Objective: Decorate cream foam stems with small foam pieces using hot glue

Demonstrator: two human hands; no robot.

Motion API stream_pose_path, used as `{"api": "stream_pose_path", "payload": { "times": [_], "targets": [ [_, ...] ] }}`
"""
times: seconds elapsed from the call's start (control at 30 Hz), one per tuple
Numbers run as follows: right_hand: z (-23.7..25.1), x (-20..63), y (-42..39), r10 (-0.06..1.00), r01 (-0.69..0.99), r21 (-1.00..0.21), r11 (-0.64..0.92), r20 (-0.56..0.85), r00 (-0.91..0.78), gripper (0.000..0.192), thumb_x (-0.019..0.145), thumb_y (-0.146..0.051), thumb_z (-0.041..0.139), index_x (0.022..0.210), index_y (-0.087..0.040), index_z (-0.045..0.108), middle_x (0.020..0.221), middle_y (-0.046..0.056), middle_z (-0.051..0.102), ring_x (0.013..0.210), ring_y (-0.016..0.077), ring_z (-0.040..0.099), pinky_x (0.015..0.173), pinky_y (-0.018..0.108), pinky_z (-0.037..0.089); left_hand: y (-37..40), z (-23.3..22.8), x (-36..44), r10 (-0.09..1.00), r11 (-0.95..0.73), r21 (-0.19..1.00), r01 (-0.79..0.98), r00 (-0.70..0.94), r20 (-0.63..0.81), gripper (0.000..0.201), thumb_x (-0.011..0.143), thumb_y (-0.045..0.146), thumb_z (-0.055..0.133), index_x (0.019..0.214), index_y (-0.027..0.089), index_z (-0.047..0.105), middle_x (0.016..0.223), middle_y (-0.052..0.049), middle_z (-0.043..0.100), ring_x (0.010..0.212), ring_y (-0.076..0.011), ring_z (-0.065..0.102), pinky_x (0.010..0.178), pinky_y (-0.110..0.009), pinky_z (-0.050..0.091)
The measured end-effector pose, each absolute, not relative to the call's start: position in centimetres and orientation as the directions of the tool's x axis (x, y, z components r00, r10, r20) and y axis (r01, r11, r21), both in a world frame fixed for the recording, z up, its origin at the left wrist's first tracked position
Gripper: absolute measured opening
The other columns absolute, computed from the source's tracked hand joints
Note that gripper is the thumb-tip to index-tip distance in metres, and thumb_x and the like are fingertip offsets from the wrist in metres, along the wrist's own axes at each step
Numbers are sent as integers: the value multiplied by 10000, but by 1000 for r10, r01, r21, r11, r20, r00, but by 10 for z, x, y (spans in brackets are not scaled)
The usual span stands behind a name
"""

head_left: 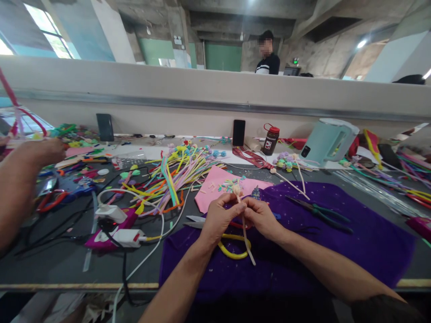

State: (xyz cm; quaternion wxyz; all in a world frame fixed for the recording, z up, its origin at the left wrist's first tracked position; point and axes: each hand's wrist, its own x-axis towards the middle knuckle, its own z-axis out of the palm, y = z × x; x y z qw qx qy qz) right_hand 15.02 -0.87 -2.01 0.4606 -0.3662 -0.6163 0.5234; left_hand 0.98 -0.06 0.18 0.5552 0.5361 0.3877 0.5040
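Observation:
My left hand [220, 216] and my right hand [263, 219] meet over a purple cloth [340, 260], fingertips closed on a cream pipe cleaner [248, 244]. Its upper end forms a small fluffy ball [237, 190], and the stem hangs down below my fingers. Under my hands lie scissors [235, 255] with yellow and red handles, blades pointing left, partly covered by my left hand. A pink sheet [208, 197] with short cut pieces lies just beyond. To the right, needle-nose pliers [323, 213] with green handles rest on the cloth. Another finished-looking cream stem [292, 183] lies behind them.
Colourful pipe cleaners [175, 179] are heaped left of the pink sheet. A magenta power strip [114, 231] with plugs and cables sits front left. A co-worker's arm [20, 184] reaches in at far left. A bottle [271, 140] and green kettle [328, 142] stand at the back.

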Motion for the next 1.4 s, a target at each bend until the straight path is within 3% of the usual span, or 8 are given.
{"api": "stream_pose_path", "payload": {
  "times": [0.2, 0.43, 0.67, 0.83, 1.0, 1.13, 1.3, 1.4],
  "targets": [
    [-19, 146, -12, 936, -43, -991, 128, 135, -325, 260, 759, -415, 564, 713, -174, 479, 528, -57, 468, 384, 51, 409, 372, 174, 311, 2, 1, 9, 981, -60, 976, -210, 166, 96, 149, 642, 292, 666, 664, 148, 636, 613, 19, 562, 569, -92, 467, 571, -202, 371],
    [-19, 145, -12, 934, -46, -992, 118, 127, -333, 276, 743, -420, 577, 699, -171, 467, 513, -63, 468, 368, 46, 415, 354, 171, 291, 0, 4, 7, 972, -135, 979, -152, 173, 161, 212, 664, 339, 631, 583, 144, 621, 553, 23, 522, 542, -89, 432, 534, -201, 336],
    [-19, 144, -13, 934, -24, -992, 128, 128, -334, 259, 756, -407, 563, 697, -168, 480, 492, -63, 473, 374, 49, 423, 366, 170, 304, 2, 3, 7, 979, -125, 988, -90, 148, 137, 206, 647, 327, 657, 574, 138, 621, 540, 22, 516, 529, -88, 420, 519, -202, 328],
    [-3, 155, -10, 907, 93, -982, 165, 114, -405, 255, 778, -396, 524, 698, -155, 544, 544, -36, 528, 423, 59, 461, 401, 176, 339, 5, 6, 5, 992, -54, 987, -151, 105, 71, 180, 617, 309, 692, 588, 135, 655, 553, 11, 565, 520, -81, 451, 512, -190, 345],
    [19, 207, -8, 969, 116, -963, 245, 240, -53, 219, 809, -359, 491, 778, -166, 589, 659, 8, 608, 427, 60, 466, 385, 184, 296, 10, 7, 1, 995, 63, 955, -289, 95, -37, 192, 571, 295, 731, 649, 127, 680, 605, -14, 608, 518, -77, 478, 484, -179, 362],
    [12, 252, -17, 963, 104, -971, 214, 228, 144, 201, 798, -350, 514, 727, -167, 558, 653, 6, 576, 436, 64, 443, 388, 194, 283, 11, 8, -2, 985, 148, 927, -343, 131, -109, 200, 550, 276, 741, 657, 124, 669, 596, -18, 613, 493, -75, 488, 458, -176, 373],
    [-17, 267, -34, 977, 401, -906, 139, 192, 97, 209, 800, -346, 499, 735, -164, 579, 633, 2, 575, 482, 92, 464, 436, 215, 320, 8, 25, -5, 977, 180, 864, -470, 189, -101, 178, 540, 257, 731, 618, 130, 634, 549, -6, 577, 496, -79, 498, 437, -172, 367],
    [-24, 260, -34, 949, 663, -696, 275, 306, -72, 160, 804, -288, 496, 807, -175, 608, 730, 17, 596, 628, 121, 520, 582, 242, 386, 6, 41, -1, 950, 213, 812, -544, 309, -42, 165, 556, 261, 718, 604, 141, 615, 522, 4, 535, 508, -82, 490, 435, -178, 364]
  ]
}}
